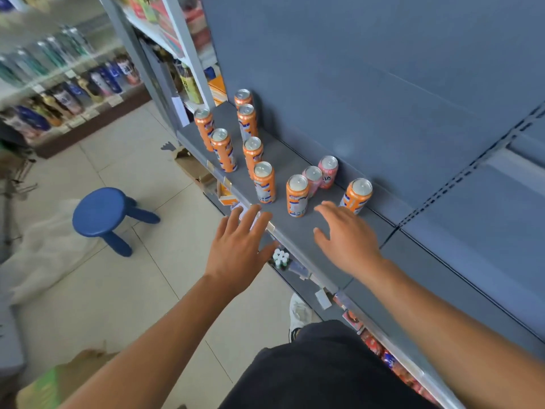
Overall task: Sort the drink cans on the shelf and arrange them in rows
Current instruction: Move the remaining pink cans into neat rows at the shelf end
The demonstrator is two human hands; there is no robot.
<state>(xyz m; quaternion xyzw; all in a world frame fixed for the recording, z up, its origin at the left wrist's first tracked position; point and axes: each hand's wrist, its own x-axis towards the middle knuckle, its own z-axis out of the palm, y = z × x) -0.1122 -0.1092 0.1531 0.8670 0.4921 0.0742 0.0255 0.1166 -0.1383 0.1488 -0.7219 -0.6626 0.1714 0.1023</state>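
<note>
— Head view, down onto a grey shelf [295,234] set against a blue-grey back panel [383,84]. Ten drink cans upright on it: eight orange cans [253,156] and two pink cans [328,171].

— Arranged how?

— Partly in rows. Four orange in one line at the far end, slanting from the back corner toward the front edge. Two more orange in a shorter line beside it, close along the front edge. Then a loose cluster: the pink pair side by side near the panel, with a middle orange can [297,194] just in front of them. Touching or not, cannot tell. Further right, apart from the rest, a lone orange can [356,196].

— And the hands?

— Both out, palms down, holding nothing. Over the shelf's front edge, the left hand [239,249], fingers straight and spread apart, tips short of the nearest can in the long line. Above the bare board, the right hand [348,240], fingers apart and loosely bent, tips just beside the foot of the lone orange can. Contact not clear.

— Anything else around?

— A blue stool [101,212] on the tiled floor [147,290] to the left. Small white-capped bottles [280,258] on a lower level, by the left thumb. A white shoe [299,314] below. Blurred bottles on far racks [73,84].
</note>
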